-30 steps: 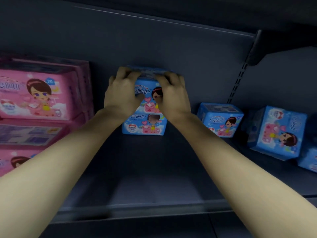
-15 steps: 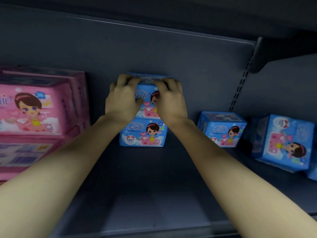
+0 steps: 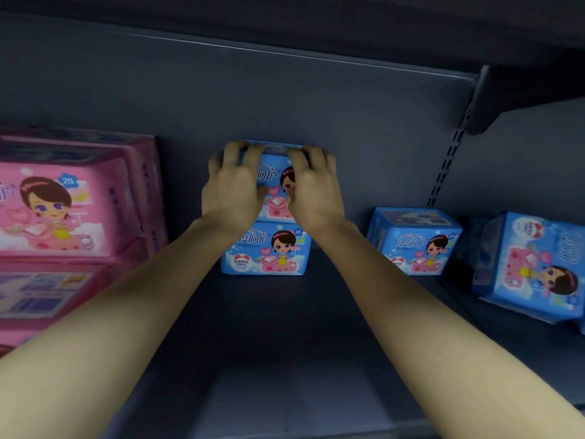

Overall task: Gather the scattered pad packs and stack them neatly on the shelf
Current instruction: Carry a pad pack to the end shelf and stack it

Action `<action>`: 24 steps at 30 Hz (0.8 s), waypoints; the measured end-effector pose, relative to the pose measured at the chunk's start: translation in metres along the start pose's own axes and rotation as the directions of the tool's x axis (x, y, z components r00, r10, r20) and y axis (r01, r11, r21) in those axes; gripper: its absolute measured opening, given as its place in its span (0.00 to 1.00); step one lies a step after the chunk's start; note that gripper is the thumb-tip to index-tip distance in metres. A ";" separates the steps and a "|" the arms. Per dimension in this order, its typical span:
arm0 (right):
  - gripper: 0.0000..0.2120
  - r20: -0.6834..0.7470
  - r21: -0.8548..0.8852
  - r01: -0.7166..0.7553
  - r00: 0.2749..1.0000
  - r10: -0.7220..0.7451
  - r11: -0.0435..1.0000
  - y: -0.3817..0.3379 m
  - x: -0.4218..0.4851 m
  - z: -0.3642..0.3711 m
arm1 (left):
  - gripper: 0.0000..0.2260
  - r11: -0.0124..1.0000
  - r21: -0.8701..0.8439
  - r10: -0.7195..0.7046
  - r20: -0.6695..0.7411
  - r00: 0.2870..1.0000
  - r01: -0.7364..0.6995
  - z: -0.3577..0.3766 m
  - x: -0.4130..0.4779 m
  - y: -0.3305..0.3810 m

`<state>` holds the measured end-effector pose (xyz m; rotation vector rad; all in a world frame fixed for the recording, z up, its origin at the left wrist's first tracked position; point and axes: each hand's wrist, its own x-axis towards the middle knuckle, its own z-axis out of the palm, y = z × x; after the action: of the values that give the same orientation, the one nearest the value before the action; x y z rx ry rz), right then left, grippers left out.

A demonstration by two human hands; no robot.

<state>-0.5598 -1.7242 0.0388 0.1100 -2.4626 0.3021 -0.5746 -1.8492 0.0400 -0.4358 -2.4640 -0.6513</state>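
Hands, left hand (image 3: 232,190) and right hand (image 3: 316,188), curl their fingers over the upper blue pack (image 3: 274,182), seemingly squaring it atop the lower pack (image 3: 266,251) far back on the shelf (image 3: 285,343).

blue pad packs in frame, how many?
4. Top pack, gripped by left hand and right hand, sits on second pack; third pack stands right of the stack; fourth pack lies tilted at far right. More may hide behind it or off-frame.
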 end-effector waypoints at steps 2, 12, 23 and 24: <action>0.27 -0.008 0.000 -0.004 1.000 0.004 1.000 -0.001 0.000 0.000 | 0.27 1.000 0.013 0.002 0.008 1.000 -0.002 0.000 0.000 0.000; 0.33 -0.012 -0.068 -0.095 0.995 0.094 0.993 0.002 -0.010 -0.017 | 0.28 0.989 0.150 0.010 0.005 1.000 -0.011 -0.012 -0.001 0.007; 0.31 0.151 -0.167 -0.213 0.959 0.239 0.963 0.020 -0.070 -0.034 | 0.27 0.956 0.081 0.272 0.103 0.957 -0.280 0.004 -0.047 0.041; 0.31 0.166 -0.179 -0.231 0.951 0.260 0.957 0.023 -0.078 -0.035 | 0.27 0.962 0.061 0.257 0.147 0.955 -0.268 0.007 -0.053 0.044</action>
<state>-0.4810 -1.6929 0.0127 -0.2498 -2.6808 0.2094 -0.5170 -1.8177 0.0196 -0.7838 -2.4889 -0.4224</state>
